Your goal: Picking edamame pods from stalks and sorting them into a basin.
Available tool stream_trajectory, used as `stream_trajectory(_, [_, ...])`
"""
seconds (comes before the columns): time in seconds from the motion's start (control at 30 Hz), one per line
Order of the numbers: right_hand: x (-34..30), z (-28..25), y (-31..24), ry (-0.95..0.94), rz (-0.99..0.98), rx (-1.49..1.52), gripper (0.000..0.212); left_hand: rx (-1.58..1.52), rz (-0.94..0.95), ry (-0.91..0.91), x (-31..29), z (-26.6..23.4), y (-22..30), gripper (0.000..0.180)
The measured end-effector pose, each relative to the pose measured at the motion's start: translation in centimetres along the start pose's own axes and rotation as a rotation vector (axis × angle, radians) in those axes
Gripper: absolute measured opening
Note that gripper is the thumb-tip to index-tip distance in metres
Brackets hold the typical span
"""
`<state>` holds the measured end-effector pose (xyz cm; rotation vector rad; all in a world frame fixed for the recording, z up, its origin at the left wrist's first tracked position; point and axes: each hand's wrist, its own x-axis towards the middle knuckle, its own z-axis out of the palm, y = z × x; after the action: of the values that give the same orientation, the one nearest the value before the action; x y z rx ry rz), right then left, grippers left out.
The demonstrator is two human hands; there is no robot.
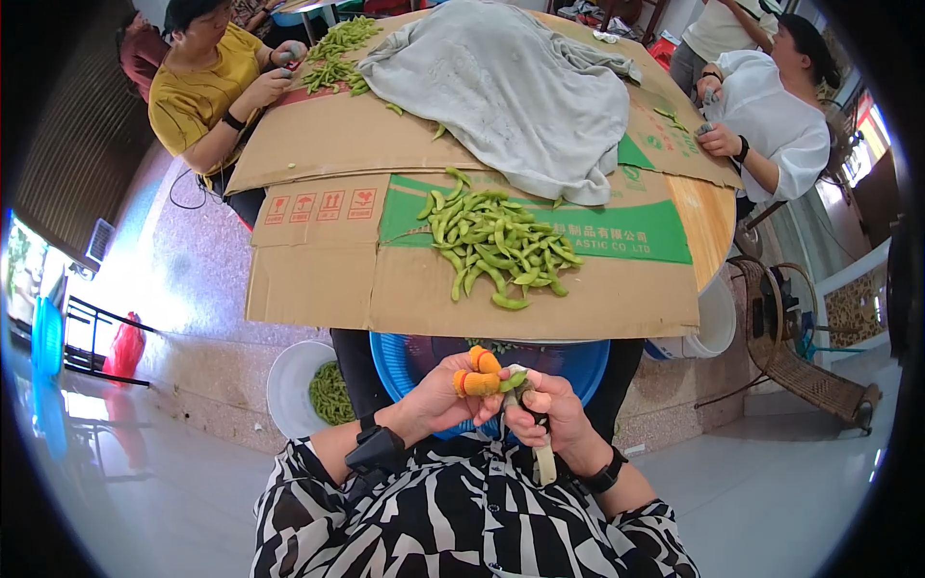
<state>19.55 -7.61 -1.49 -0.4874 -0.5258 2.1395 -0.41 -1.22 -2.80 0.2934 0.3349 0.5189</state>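
Observation:
My left hand (443, 395), with orange ribbed covers on its thumb and a finger, pinches a green bean pod (514, 380). Close against it, my right hand (551, 414) is closed around a hand tool with a pale, flat end (545, 464) sticking out below the fingers. Its working part lies by the pod and is mostly hidden, so its exact kind cannot be made out. Both hands are over a blue basin (385, 371) at my lap. A heap of green pods (496, 241) lies just beyond, on the cardboard-covered table.
Flattened cardboard (318, 279) covers the table, and a grey cloth (501, 96) drapes a mound. A white bucket (289, 385) of pods stands at left, another white bucket (713, 323) at right. Co-workers in yellow (202, 106) and white (780, 116) sit across; a woven chair (800, 356) is at right.

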Motion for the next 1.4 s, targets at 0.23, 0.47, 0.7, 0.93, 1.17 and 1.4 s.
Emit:
stream_trajectory(0.23, [0.6,-0.5,0.0,0.107,0.042,0.175,0.048,1.478,0.734,0.135,0.3,1.1,1.5,0.026])
stream_trajectory(0.47, [0.8,-0.1,0.3,0.081,0.064,0.178,0.051,1.775,0.886,0.04,-0.4,0.8,1.8,0.024])
stream_trajectory(0.7, [0.9,0.9,0.0,0.103,0.008,0.124,0.048,0.704,0.256,0.325,-0.8,1.2,0.6,0.018])
stream_trajectory(0.93, [1.1,0.8,0.3,0.4,-0.101,-0.425,0.037,0.852,0.182,0.24,-0.3,0.2,-0.7,0.02])
stream_trajectory(1.17, [2.0,0.4,0.6,0.475,-0.588,-1.468,0.038,1.465,0.511,0.214,-1.3,-0.6,-1.3,0.015])
stream_trajectory(1.4, [1.7,-0.3,1.0,0.367,-0.483,-1.576,0.021,1.613,0.509,0.184,-1.5,-1.5,-2.3,0.015])
